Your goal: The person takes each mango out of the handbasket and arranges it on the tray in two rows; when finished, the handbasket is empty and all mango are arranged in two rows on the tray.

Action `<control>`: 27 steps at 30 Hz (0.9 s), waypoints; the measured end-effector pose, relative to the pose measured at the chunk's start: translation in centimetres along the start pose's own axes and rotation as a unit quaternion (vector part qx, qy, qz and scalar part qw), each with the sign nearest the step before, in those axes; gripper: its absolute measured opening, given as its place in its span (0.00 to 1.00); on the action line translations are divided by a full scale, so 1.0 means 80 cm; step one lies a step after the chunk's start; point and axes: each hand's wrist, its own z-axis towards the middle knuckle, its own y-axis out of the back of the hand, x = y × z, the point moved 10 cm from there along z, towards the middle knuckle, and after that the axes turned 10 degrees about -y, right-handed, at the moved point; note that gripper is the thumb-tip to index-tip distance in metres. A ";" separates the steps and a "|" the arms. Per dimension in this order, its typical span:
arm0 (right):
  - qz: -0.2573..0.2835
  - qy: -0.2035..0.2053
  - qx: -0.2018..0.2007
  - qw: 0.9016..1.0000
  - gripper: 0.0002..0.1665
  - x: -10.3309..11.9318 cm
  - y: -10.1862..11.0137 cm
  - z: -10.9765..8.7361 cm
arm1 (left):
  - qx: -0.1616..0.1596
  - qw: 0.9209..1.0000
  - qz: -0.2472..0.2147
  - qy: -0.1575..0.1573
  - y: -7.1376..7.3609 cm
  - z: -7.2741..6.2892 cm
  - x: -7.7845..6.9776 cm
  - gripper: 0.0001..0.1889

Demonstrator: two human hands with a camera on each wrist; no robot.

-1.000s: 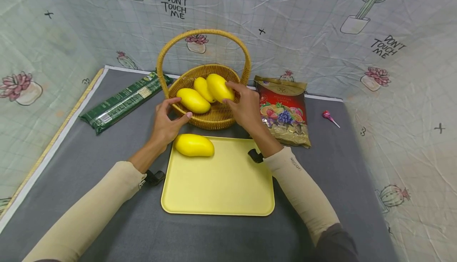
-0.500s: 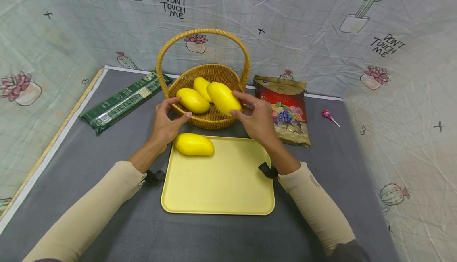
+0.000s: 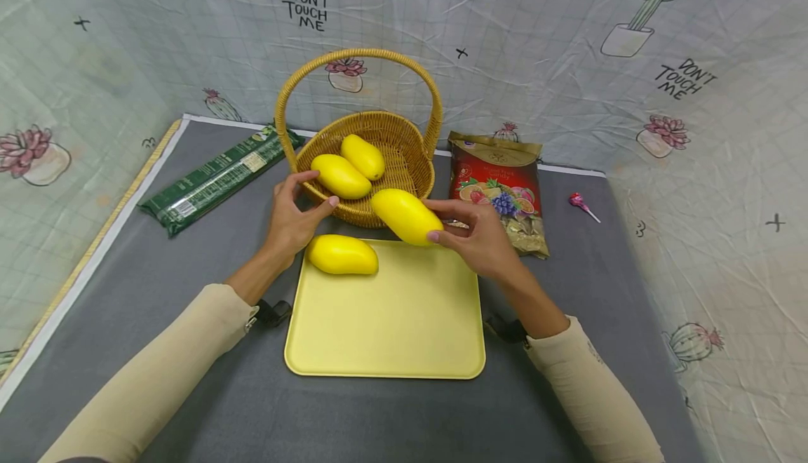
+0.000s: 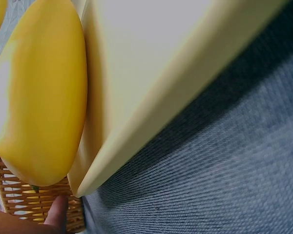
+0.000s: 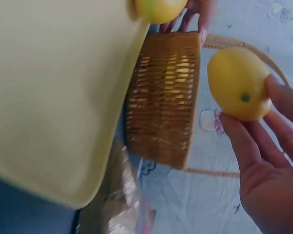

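My right hand (image 3: 482, 238) pinches a yellow mango (image 3: 407, 216) between thumb and fingers, held up above the far edge of the tray, in front of the basket. In the right wrist view the raised mango (image 5: 239, 83) shows a green spot on its end. With thumb and fingers, my left hand (image 3: 293, 217) holds the near left rim of the wicker basket (image 3: 410, 158). Inside the basket lie two mangoes, one in front (image 3: 341, 176) and one behind (image 3: 363, 157). Another mango (image 3: 343, 255) rests at the far left corner of the pale yellow tray (image 3: 385, 323).
Left of the basket lies a long green packet (image 3: 217, 181). A red and gold candy bag (image 3: 499, 189) stands to its right, partly behind my right hand. Farther right is a lollipop (image 3: 583, 207). Printed cloth (image 3: 505, 21) hangs behind the grey table surface (image 3: 208, 379).
My right hand has lifted its mango out of the basket and brought it toward me and to the right, over the tray's far edge. The left hand stays at the basket rim.
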 end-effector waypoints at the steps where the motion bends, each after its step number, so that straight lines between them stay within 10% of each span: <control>1: 0.003 -0.005 0.010 1.000 0.29 -0.005 0.001 -0.003 | 0.000 1.000 0.000 0.000 0.000 0.000 0.000 0.35; 27: -0.090 -0.056 0.153 0.982 0.26 -0.091 0.002 -0.022 | 0.001 1.000 0.000 0.005 0.000 -0.003 -0.002 0.36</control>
